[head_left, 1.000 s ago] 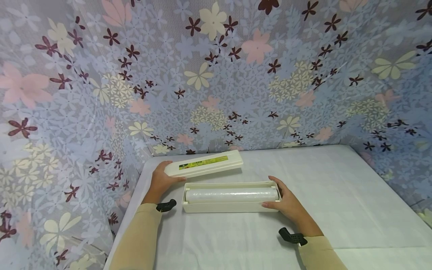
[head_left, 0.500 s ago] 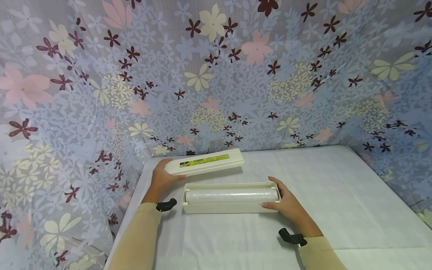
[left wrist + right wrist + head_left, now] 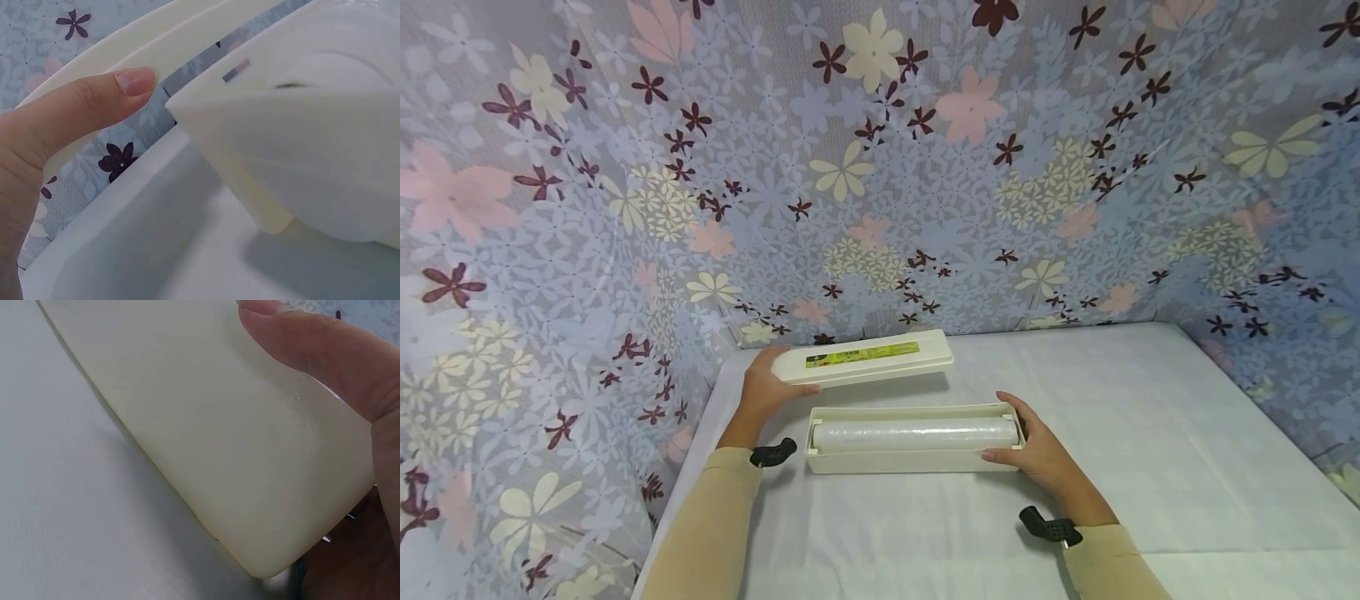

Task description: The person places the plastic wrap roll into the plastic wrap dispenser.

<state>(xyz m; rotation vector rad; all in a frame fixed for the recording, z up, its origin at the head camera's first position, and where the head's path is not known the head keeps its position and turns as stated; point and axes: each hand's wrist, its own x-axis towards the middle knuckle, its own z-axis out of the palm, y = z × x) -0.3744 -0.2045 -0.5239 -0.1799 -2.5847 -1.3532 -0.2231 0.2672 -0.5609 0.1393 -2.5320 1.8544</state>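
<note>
A long cream box (image 3: 880, 462) sits on the table with a roll of cling film (image 3: 917, 433) lying lengthwise inside it. My right hand (image 3: 1037, 446) grips the box's right end, thumb on the front wall and fingers at the back. In the right wrist view the thumb presses the smooth box wall (image 3: 206, 425). Behind the box, my left hand (image 3: 767, 387) holds the cream lid (image 3: 917, 367) by its left end, slightly tilted, its yellow-green label (image 3: 861, 356) facing up. The left wrist view shows the left thumb (image 3: 100, 100) along the lid's edge, apart from the box's corner.
A white cloth (image 3: 1150, 450) covers the table. Flowered fabric (image 3: 880, 183) hangs along the back and both sides, meeting the table's far edge just behind the lid. Black wrist mounts (image 3: 1051, 527) stick out from both sleeves.
My left hand has shifted slightly to the right and away from me with the lid. My right hand and the box stay in place.
</note>
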